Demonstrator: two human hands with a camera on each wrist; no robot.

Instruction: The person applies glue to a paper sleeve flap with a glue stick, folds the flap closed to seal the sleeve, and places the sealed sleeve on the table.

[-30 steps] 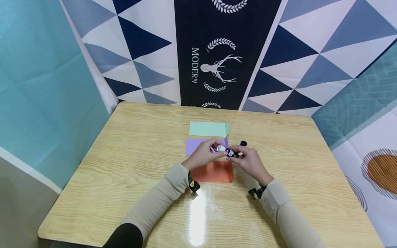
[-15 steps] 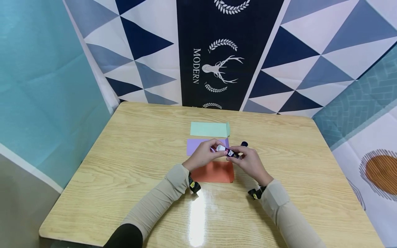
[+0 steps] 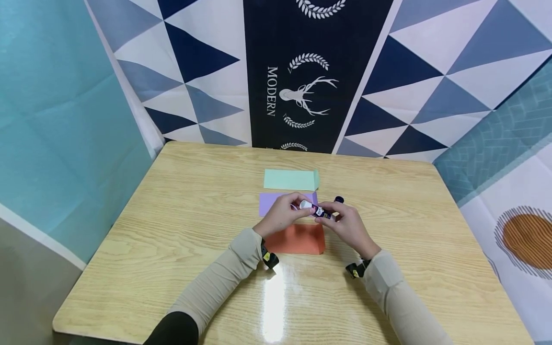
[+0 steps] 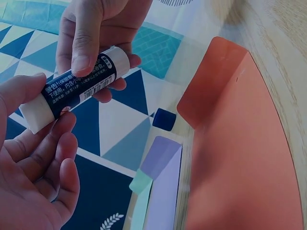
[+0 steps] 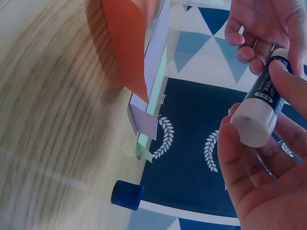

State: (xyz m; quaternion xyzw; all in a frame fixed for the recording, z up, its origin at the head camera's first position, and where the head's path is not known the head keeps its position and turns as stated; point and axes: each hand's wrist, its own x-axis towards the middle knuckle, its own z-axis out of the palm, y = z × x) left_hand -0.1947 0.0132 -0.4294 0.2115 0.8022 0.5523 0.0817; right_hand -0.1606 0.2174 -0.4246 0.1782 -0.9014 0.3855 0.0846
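A glue stick (image 3: 320, 211) with a dark printed label and white ends is held between both hands above the envelopes. My left hand (image 3: 282, 213) pinches one white end between thumb and fingers, as the left wrist view shows. Toward the other end, my right hand (image 3: 347, 224) grips the barrel, its thumb (image 4: 88, 48) lying on the label. In the right wrist view, a bare white end of the glue stick (image 5: 254, 122) faces the camera. Beyond the right hand, the dark blue cap (image 3: 339, 199) stands on the table.
Three envelopes lie in a column on the wooden table (image 3: 194, 191): mint green (image 3: 289, 179) farthest, purple (image 3: 268, 205) in the middle, orange-red (image 3: 302, 240) nearest. Their flaps point right. The purple one is partly hidden by the left hand. Patterned cloth (image 3: 207, 48) hangs behind the table.
Both hands stay in nearly the same place, holding the glue stick. Its label looks turned very slightly between them. Cap and envelopes have not moved.
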